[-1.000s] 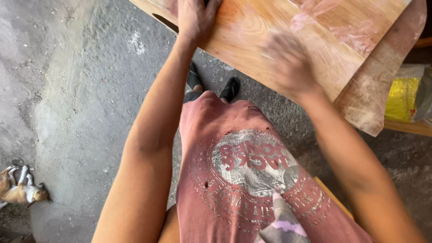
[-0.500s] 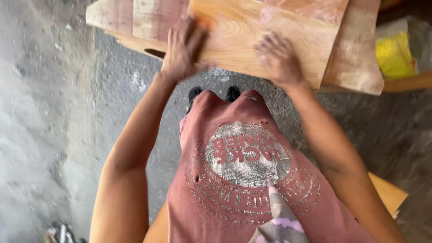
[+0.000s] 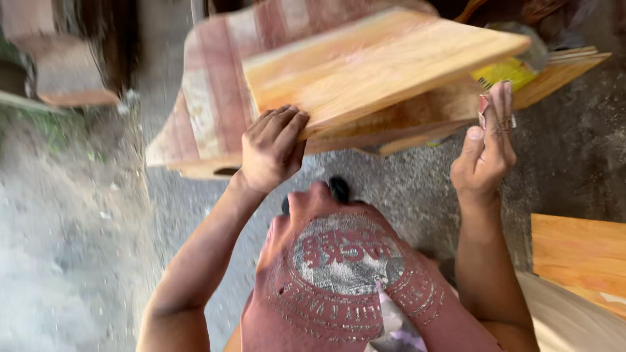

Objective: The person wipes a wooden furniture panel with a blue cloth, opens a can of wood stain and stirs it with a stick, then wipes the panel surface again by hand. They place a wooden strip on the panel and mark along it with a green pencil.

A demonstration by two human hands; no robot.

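The wooden board (image 3: 385, 62) is now lifted at its near edge: a second ago it lay flat under both hands, and now the left hand (image 3: 270, 150) grips the near left corner, with the fingers curled over the top face and the thumb hidden below, so the panel stands tilted above the piece under it. The right hand (image 3: 486, 153) has left the board; it is raised beside the near right edge, not touching the wood, and closed around a small folded piece of sandpaper (image 3: 497, 104), reddish on one face, pinched between thumb and fingers. In my judgement this means the rubbing of the top face has paused and the person is turning or checking the board, perhaps to reach an edge or the other side. The board rests over a worn table (image 3: 208, 98) with pink and pale stripes of old paint, and another pale plank shows under the far right corner, next to something yellow (image 3: 505, 70) that is too blurred to name. Below is a rough grey concrete floor (image 3: 404, 189) with dust. A second light wooden panel (image 3: 577, 261) lies at the right side near the person's knee. The place looks like an open workshop, and the left part is blurred.
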